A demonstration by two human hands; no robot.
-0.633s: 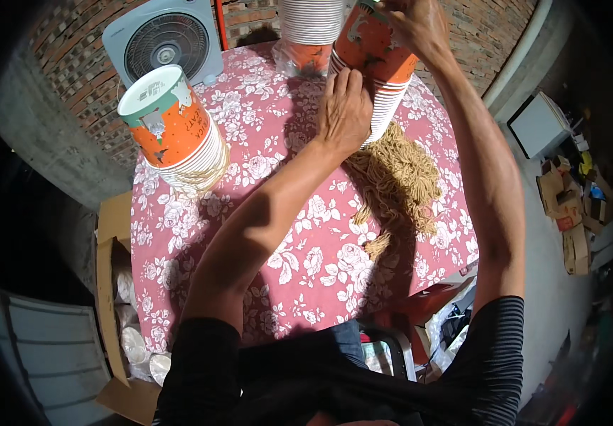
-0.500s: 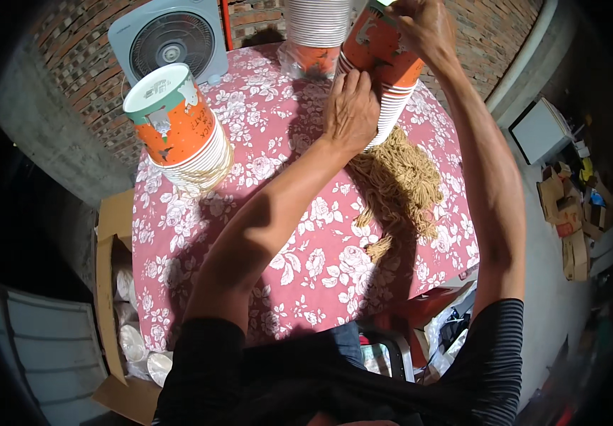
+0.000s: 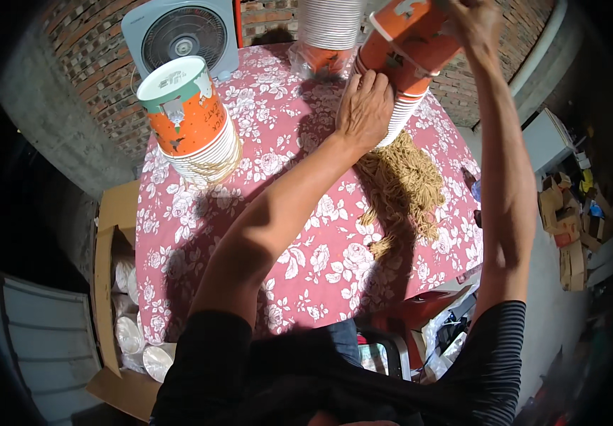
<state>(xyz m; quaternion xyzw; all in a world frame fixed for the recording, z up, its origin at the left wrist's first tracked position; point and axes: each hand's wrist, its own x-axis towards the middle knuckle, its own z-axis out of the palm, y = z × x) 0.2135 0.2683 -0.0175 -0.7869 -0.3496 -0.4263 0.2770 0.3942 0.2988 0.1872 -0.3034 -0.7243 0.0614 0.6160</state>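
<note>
Orange paper cups with white rims fill the far side of your table (image 3: pixel 306 284), and both of your hands are up there on the same leaning stack of cups (image 3: pixel 399 106). Your left hand (image 3: pixel 365 106) lies flat against the side of that stack, fingers spread and pressed to the nested rims rather than curled round them; it looks as though you are bracing the column so it does not topple or slide. Your right hand (image 3: pixel 478 25) reaches higher, at the upper edge of the view, fingers closed on the top cup (image 3: pixel 409 35), which sits tilted and partly raised off the ones beneath. That grip reads as a pinch round the cup's wall, though the fingertips are cut off by the frame's edge, so you cannot be sure how tightly.

Just below the stack a heap of tan string (image 3: pixel 402 188) lies loose on the flowered cloth, touching the stack's base, within easy reach of either hand. To your left a second stack of orange cups (image 3: pixel 189 124) stands apart, wound near its bottom with the same string. A taller white stack of cups (image 3: pixel 331 32) stands behind, beside a square fan (image 3: pixel 182 32) against the brick wall. Down by the table's left side an open cardboard box (image 3: pixel 111 298) holds more white cups.
</note>
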